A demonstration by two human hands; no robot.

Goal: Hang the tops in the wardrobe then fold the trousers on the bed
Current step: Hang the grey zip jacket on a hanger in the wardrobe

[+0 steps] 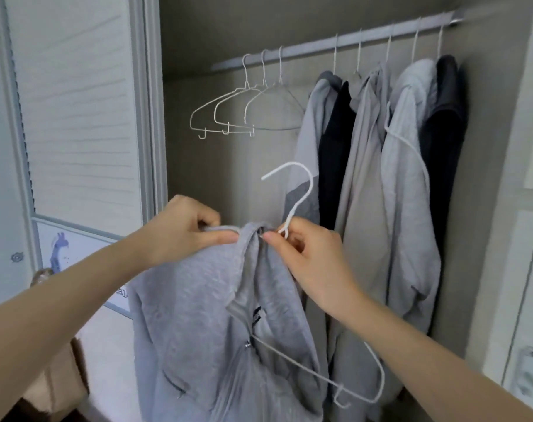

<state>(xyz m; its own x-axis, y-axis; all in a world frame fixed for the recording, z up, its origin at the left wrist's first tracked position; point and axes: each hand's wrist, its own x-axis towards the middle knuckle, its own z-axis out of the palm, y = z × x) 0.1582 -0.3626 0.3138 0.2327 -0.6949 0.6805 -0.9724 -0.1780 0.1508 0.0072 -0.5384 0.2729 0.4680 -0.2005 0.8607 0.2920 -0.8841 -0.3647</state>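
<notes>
A light grey zip hoodie (195, 315) hangs in front of me, below the wardrobe rail (335, 44). My left hand (186, 229) pinches the hoodie's shoulder fabric near the collar. My right hand (308, 251) grips the neck of a white wire hanger (292, 202) just under its hook. The hanger's right shoulder and lower bar stick out of the hoodie's open front at the lower right; its left shoulder is hidden inside the fabric.
Three bare white hangers (228, 111) hang on the left part of the rail. Several grey and black tops (381, 178) hang on the right part. A white louvred door (76, 102) stands at the left. A white cabinet side (530, 269) closes the right.
</notes>
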